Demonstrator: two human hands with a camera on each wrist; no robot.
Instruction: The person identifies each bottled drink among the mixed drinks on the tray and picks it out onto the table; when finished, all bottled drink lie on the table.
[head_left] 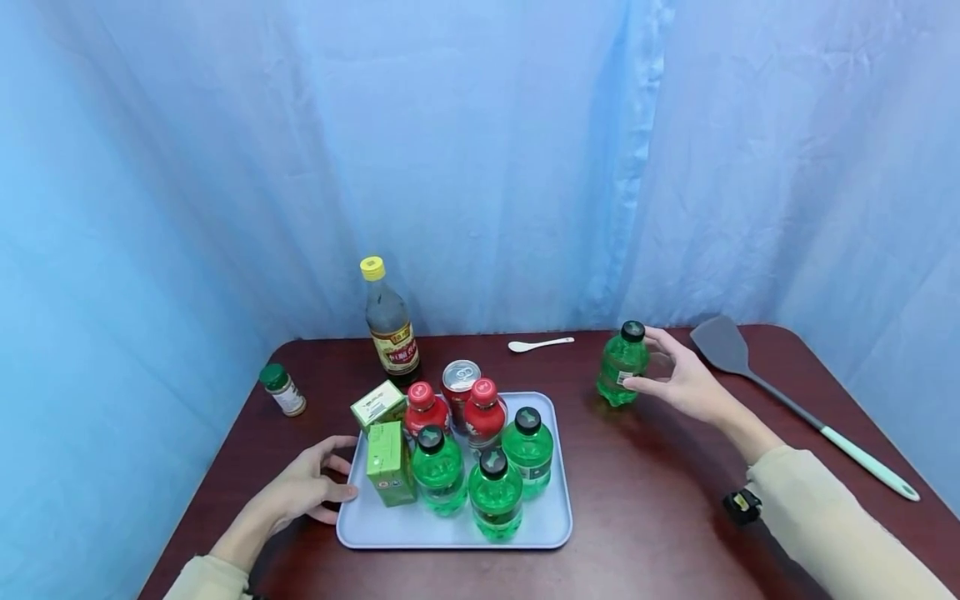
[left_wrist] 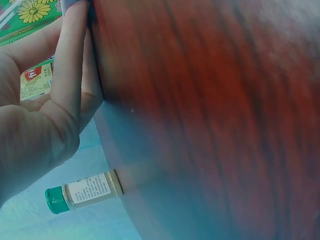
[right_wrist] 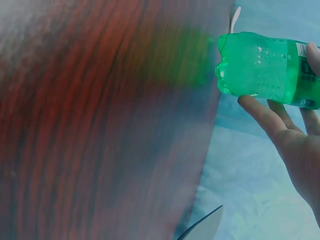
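At the right of the head view my right hand [head_left: 678,379] holds a green soda bottle [head_left: 622,367] upright, thumb and fingers on opposite sides. The right wrist view shows that bottle's clear lower part [right_wrist: 257,67]; whether its base touches the table cannot be told. My left hand [head_left: 303,483] grips the left rim of a pale tray [head_left: 525,533], with fingertips at the edge. On the tray stand several more green soda bottles [head_left: 497,500], two red-capped bottles [head_left: 485,417], a drink can [head_left: 460,379] and two green drink cartons [head_left: 390,467].
A soy-sauce-like bottle [head_left: 393,333] with a yellow cap stands behind the tray. Left of it is a green-capped seasoning jar [head_left: 285,390]. A white spoon [head_left: 540,343] lies near the back edge. A grey spatula [head_left: 787,404] lies beyond my right arm. Blue curtains [head_left: 480,167] enclose the table.
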